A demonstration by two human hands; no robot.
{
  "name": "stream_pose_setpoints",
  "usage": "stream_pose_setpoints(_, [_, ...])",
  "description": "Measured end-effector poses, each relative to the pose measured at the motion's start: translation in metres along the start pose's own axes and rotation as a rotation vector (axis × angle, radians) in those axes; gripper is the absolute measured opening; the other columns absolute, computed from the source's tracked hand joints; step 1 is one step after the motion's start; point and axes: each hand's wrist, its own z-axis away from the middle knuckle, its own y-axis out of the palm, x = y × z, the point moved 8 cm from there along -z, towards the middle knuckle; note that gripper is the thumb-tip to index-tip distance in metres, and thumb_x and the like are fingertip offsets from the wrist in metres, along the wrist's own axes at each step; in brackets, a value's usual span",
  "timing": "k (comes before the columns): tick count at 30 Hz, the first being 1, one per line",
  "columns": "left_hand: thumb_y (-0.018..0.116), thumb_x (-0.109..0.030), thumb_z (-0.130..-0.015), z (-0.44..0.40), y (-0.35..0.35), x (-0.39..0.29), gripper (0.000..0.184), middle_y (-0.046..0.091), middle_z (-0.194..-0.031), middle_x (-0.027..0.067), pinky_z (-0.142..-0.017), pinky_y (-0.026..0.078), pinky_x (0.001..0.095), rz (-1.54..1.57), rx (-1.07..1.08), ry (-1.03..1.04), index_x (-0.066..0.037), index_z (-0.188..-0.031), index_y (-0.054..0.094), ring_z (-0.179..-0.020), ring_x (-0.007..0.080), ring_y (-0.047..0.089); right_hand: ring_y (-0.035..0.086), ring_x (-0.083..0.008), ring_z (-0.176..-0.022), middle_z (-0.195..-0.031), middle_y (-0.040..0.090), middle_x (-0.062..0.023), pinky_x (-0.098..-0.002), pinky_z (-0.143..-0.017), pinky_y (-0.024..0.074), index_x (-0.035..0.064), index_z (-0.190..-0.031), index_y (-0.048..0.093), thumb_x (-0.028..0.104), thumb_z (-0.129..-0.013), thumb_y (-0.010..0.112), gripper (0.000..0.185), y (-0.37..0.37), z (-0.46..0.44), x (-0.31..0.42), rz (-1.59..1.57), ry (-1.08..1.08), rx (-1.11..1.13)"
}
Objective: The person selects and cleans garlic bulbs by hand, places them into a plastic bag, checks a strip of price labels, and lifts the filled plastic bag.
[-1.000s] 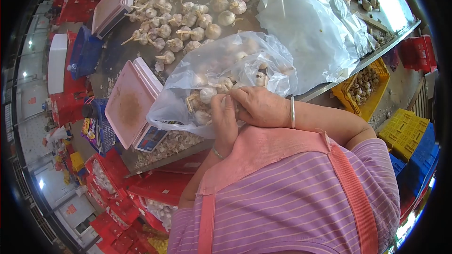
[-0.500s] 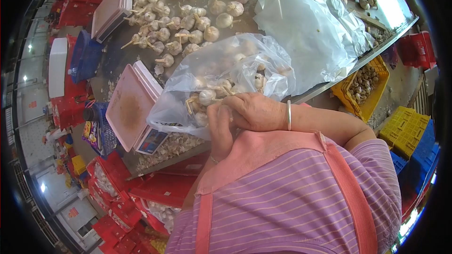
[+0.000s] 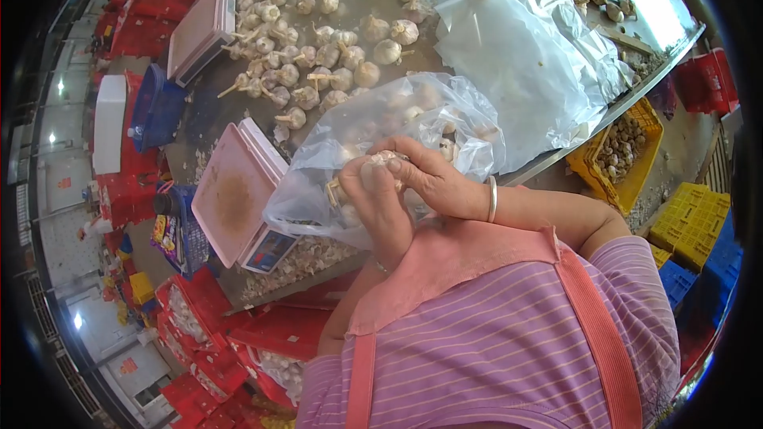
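Note:
My left hand and my right hand, which has a bracelet at the wrist, meet in front of my chest. Between their fingertips is a garlic bulb, partly covered by the fingers. Just beyond and beneath the hands lies a clear plastic bag with several garlic bulbs inside. Its mouth faces me and to the left. Many loose garlic bulbs, some with stalks, are spread on the metal table beyond the bag.
Left of the bag stands a scale with a pink tray; another scale is farther back. A white plastic sheet covers the right side. A yellow crate of garlic sits beyond the table edge. Red crates stand lower left.
My hands have risen slightly and turned, and the garlic bulb between the fingertips now shows. The whole view has shifted a little; the bag stays in front of me.

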Motion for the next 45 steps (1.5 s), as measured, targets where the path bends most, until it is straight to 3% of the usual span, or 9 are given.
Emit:
stream_pose_setpoints(6, [0.045, -0.023, -0.097, -0.016, 0.014, -0.011, 0.023, 0.048, -0.098, 0.0051, -0.065, 0.043, 0.0215, -0.427, 0.025, 0.256, -0.006, -0.110, 0.038, -0.080, 0.0083, 0.047, 0.049, -0.0109, -0.101, -0.108, 0.053, -0.0033, -0.0265, -0.089, 0.0411, 0.0061, -0.119, 0.047, 0.028, -0.099, 0.038, 0.031, -0.011, -0.014, -0.010, -0.169, -0.061, -0.119])
stream_pose_setpoints(13, [0.048, -0.020, -0.095, -0.016, 0.036, -0.014, 0.028, 0.049, -0.102, 0.0134, -0.072, 0.046, 0.0300, -0.682, 0.072, 0.448, 0.001, -0.112, 0.039, -0.087, 0.0186, 0.052, 0.051, -0.0107, -0.096, -0.101, 0.055, -0.0019, -0.0257, -0.086, 0.0425, 0.0060, -0.115, 0.050, 0.035, -0.099, 0.039, 0.035, -0.033, -0.022, -0.025, -0.157, -0.087, -0.263])
stream_pose_setpoints(16, [0.045, -0.020, -0.097, -0.019, 0.033, -0.002, 0.023, 0.048, -0.101, 0.0082, -0.072, 0.044, 0.0250, -0.566, 0.076, 0.395, -0.003, -0.110, 0.038, -0.086, 0.0118, 0.048, 0.052, -0.0100, -0.093, -0.098, 0.055, -0.0012, -0.0262, -0.083, 0.0440, 0.0072, -0.113, 0.052, 0.039, -0.098, 0.040, 0.037, -0.036, -0.025, -0.029, -0.319, -0.033, -0.246])
stream_pose_setpoints(20, [0.044, -0.021, -0.097, -0.033, 0.024, 0.020, 0.023, 0.051, -0.103, 0.0099, -0.072, 0.048, 0.0280, 0.048, 0.136, -0.024, -0.004, -0.112, 0.038, -0.089, 0.0153, 0.055, 0.053, -0.0075, -0.079, -0.089, 0.057, 0.0010, -0.0237, -0.069, 0.0454, 0.0071, -0.101, 0.054, 0.038, -0.097, 0.043, 0.033, -0.038, -0.022, -0.023, -0.538, 0.050, -0.234])
stream_pose_setpoints(25, [0.050, -0.029, -0.089, -0.034, 0.025, 0.025, 0.033, 0.056, -0.102, 0.0088, -0.064, 0.047, 0.0322, 0.280, 0.170, -0.305, -0.008, -0.113, 0.041, -0.085, 0.0211, 0.058, 0.054, -0.0104, -0.088, -0.096, 0.059, -0.0016, -0.0243, -0.070, 0.0434, 0.0070, -0.113, 0.057, 0.053, -0.094, 0.035, 0.054, -0.050, -0.015, -0.028, -0.374, 0.202, -0.135])
stream_pose_setpoints(28, [0.050, -0.030, -0.090, -0.026, 0.031, 0.017, 0.033, 0.056, -0.102, 0.0088, -0.064, 0.048, 0.0326, 0.290, 0.164, -0.320, -0.008, -0.113, 0.042, -0.085, 0.0209, 0.058, 0.054, -0.0100, -0.087, -0.099, 0.058, -0.0028, -0.0246, -0.069, 0.0451, 0.0050, -0.115, 0.057, 0.046, -0.095, 0.042, 0.048, -0.061, -0.011, -0.001, -0.084, -0.062, -0.233])
stream_pose_setpoints(34, [0.042, -0.024, -0.096, -0.022, 0.032, 0.008, 0.022, 0.058, -0.101, 0.0087, -0.066, 0.052, 0.0316, 0.267, 0.318, -0.163, -0.008, -0.111, 0.044, -0.087, 0.0173, 0.059, 0.055, -0.0122, -0.094, -0.106, 0.055, -0.0038, -0.0250, -0.083, 0.0455, 0.0036, -0.109, 0.059, 0.017, -0.087, 0.063, 0.026, -0.052, -0.010, 0.015, -0.117, -0.169, 0.024])
stream_pose_setpoints(37, [0.044, -0.023, -0.095, -0.019, 0.034, 0.001, 0.024, 0.057, -0.101, 0.0095, -0.070, 0.051, 0.0318, 0.231, 0.353, -0.110, -0.007, -0.112, 0.043, -0.087, 0.0174, 0.058, 0.054, -0.0130, -0.097, -0.107, 0.055, -0.0052, -0.0259, -0.083, 0.0455, 0.0042, -0.109, 0.060, 0.015, -0.084, 0.066, 0.028, -0.048, -0.002, 0.028, -0.064, -0.083, 0.061])
stream_pose_setpoints(45, [0.050, -0.018, -0.089, -0.016, 0.035, -0.005, 0.030, 0.055, -0.105, 0.0090, -0.081, 0.047, 0.0296, 0.372, 0.355, -0.114, -0.005, -0.115, 0.042, -0.096, 0.0167, 0.055, 0.054, -0.0175, -0.100, -0.106, 0.057, -0.0045, -0.0318, -0.084, 0.0441, 0.0081, -0.106, 0.061, 0.009, -0.076, 0.072, 0.033, -0.043, 0.006, 0.056, 0.259, -0.437, 0.007])
